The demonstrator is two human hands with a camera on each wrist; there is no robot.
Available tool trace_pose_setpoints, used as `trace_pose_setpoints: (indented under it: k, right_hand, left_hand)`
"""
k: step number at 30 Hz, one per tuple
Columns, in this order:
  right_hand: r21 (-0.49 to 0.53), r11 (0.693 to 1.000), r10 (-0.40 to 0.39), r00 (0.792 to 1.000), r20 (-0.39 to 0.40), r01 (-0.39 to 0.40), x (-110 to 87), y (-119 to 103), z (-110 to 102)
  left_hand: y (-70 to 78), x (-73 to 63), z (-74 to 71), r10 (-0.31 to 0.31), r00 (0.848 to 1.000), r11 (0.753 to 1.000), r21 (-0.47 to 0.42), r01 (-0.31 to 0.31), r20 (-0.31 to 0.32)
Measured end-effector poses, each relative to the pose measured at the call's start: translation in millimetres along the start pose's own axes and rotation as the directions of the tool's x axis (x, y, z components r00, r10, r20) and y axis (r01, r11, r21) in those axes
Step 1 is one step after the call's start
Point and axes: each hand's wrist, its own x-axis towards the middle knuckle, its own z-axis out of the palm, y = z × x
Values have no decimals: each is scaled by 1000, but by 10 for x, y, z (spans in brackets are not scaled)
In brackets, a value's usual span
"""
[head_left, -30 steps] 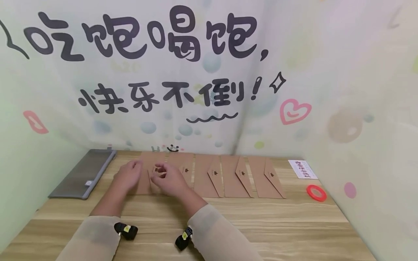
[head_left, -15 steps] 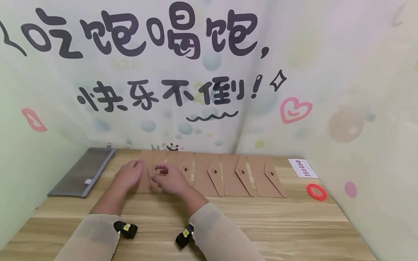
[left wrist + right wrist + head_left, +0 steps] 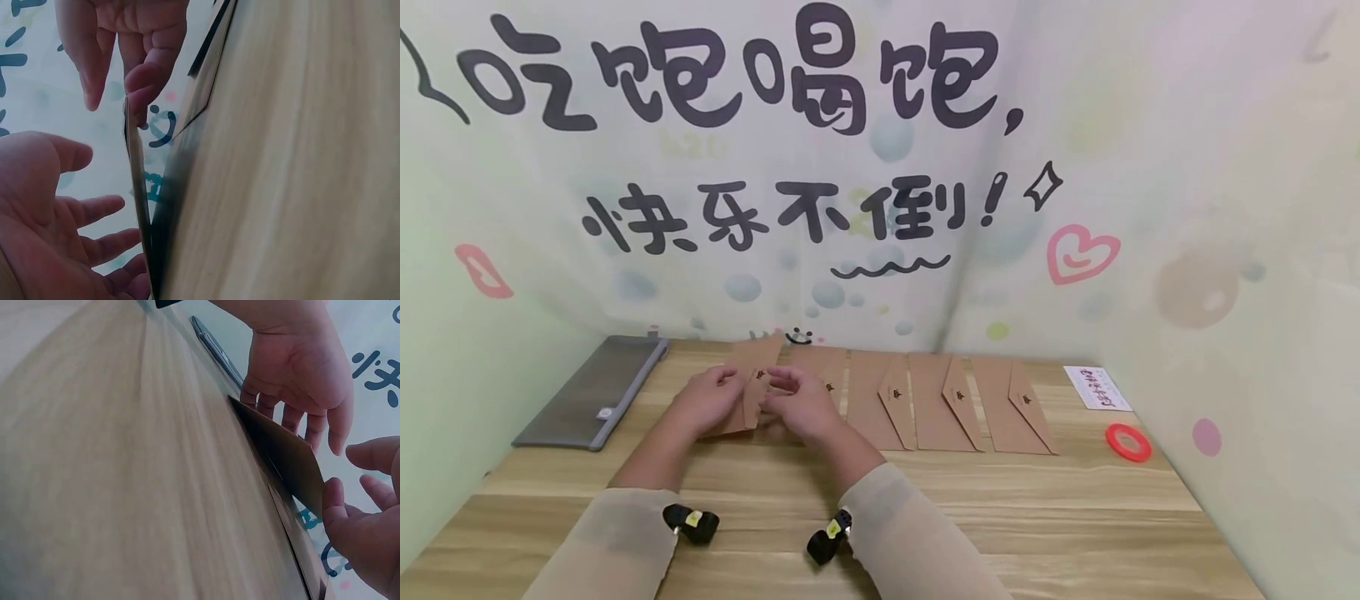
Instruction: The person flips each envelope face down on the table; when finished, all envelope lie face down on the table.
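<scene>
A brown kraft paper envelope (image 3: 749,358), leftmost in a row of several, has its right edge raised off the table. At that edge, curled fingers of my right hand (image 3: 805,407) hold the paper near the small crown print. My left hand (image 3: 709,400) is at the envelope's left side, its fingers outstretched, with the fingertips right at the paper in the left wrist view. The right wrist view shows the lifted envelope (image 3: 294,459) slanting up, dark underneath. Close beside it, a second envelope (image 3: 816,360) lies partly hidden behind my right hand.
More envelopes (image 3: 872,400) continue the row rightward. A grey zip pouch (image 3: 587,392) lies at the back left. On the right are a white printed card (image 3: 1097,388) and a red tape ring (image 3: 1112,442). A printed curtain (image 3: 880,308) hangs behind the wooden table (image 3: 925,525).
The leftmost envelope lay flat before; its right edge is now lifted and it slants. My right hand has come to that edge, and my left hand has shifted slightly right.
</scene>
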Motion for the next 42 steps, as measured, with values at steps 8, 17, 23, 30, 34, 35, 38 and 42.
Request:
trace_pose_setpoints:
  k: [8,17,23,30,34,35,38,42]
  right_hand:
    - [39,999,-9,998,59,7,8,-12,17]
    - [82,995,-63,994,89,56,-18,-62,35]
    - [109,989,-114,983,141,99,-44,-85,52]
    - [72,990,-131,974,187,120,-59,-77,69]
    - [14,996,-89,967,239,88,-73,-56,90]
    - [4,997,-75,965,251,76,-77,-49,96]
    - [-30,999,-30,960,280,40,-85,-31,111]
    - [-103,995,20,959,284,10,-90,-5,128]
  left_hand:
    - [102,-39,37,88,995,984,-160,-78,57]
    - [203,-81,22,65,997,971,-234,-54,41]
    - [251,-119,-22,66,998,975,-213,-67,-12]
    - [298,-151,-71,55,997,967,-246,-65,-44]
    - [313,-169,-122,27,996,972,-229,-46,-85]
    - [314,-171,-135,15,996,970,-241,-37,-91]
    - [290,-168,-172,-11,994,958,-285,-21,-111]
    - [213,-146,-219,-31,989,940,-341,-20,-142]
